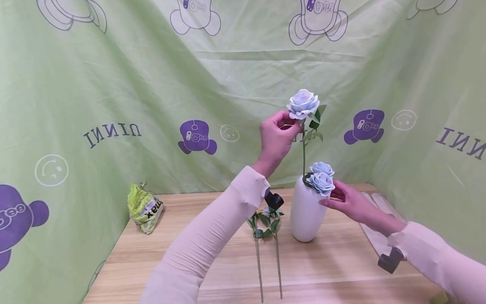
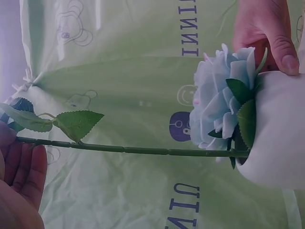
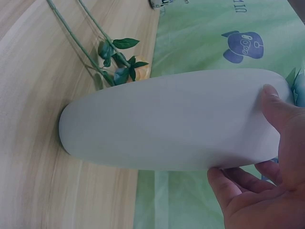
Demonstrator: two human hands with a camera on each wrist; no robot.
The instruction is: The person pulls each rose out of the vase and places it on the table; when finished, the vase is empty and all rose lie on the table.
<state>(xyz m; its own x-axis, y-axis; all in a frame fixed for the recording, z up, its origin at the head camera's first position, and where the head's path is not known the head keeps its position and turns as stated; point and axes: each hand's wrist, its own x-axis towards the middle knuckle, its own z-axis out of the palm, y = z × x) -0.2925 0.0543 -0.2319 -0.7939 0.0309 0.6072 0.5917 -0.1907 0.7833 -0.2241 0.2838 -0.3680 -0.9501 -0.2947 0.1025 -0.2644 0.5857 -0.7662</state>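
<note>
My left hand (image 1: 278, 134) pinches the green stem of a pale blue artificial rose (image 1: 303, 104) just under its bloom. That stem (image 2: 143, 150) runs straight down, its lower end inside the mouth of a tall white vase (image 1: 308, 215). Two more light blue roses (image 1: 322, 179) sit low at the vase's mouth, blooms leaning to the right. Upright on the table, the vase is held near its top by my right hand (image 1: 351, 203). In the right wrist view the right thumb (image 3: 274, 98) lies on one side of the vase and the fingers (image 3: 238, 181) on the other.
Two more stemmed flowers (image 1: 267, 226) lie on the wooden table (image 1: 224, 266) left of the vase. A crumpled green-and-white bag (image 1: 145, 209) stands at the back left. Light grey flat material (image 1: 373, 234) lies under the right forearm. Green printed cloth (image 1: 235, 84) hangs behind.
</note>
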